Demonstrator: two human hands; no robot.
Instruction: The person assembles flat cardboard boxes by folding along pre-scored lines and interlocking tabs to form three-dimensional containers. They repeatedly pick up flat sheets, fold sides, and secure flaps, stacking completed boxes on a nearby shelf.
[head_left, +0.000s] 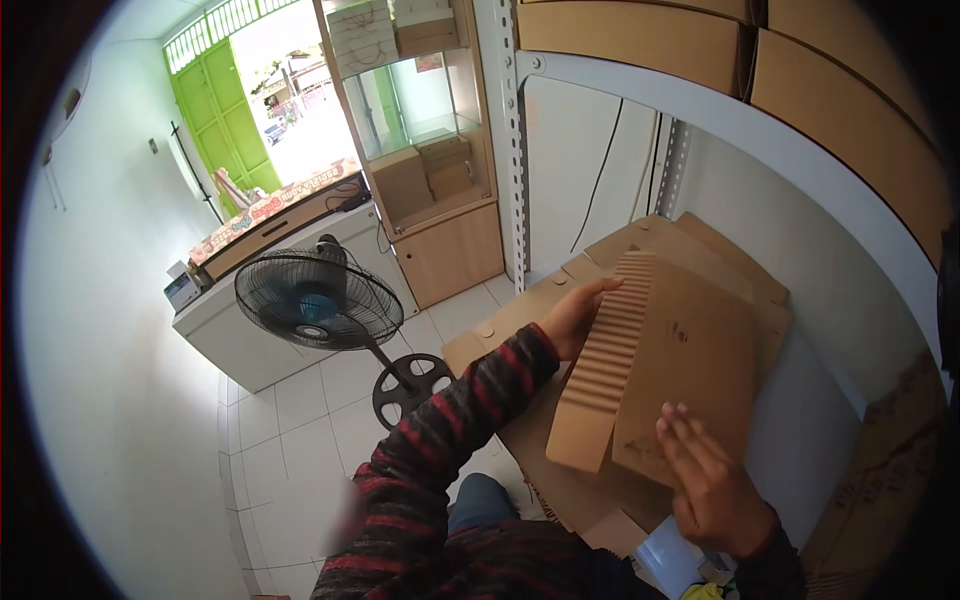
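Note:
A brown cardboard box [690, 350] lies in front of me on flat cardboard sheets, with a ridged, striped strip [612, 345] along its left side. My left hand [574, 322] grips the box's left side near the far end of that strip; part of its fingers is hidden. Stretched out and close together, the fingers of my right hand [708, 475] lie against the near part of the box's top face. Under the box, a larger flattened cardboard piece [490, 345] with notched edges spreads out to the left and far side.
A black standing fan [318, 300] is on the tiled floor at left, before a white counter [235, 345]. Behind stands a glass-door cabinet [430, 150]. A metal shelf [700, 75] with cardboard boxes [640, 42] overhangs the far right. A clear plastic item [668, 560] lies near my right wrist.

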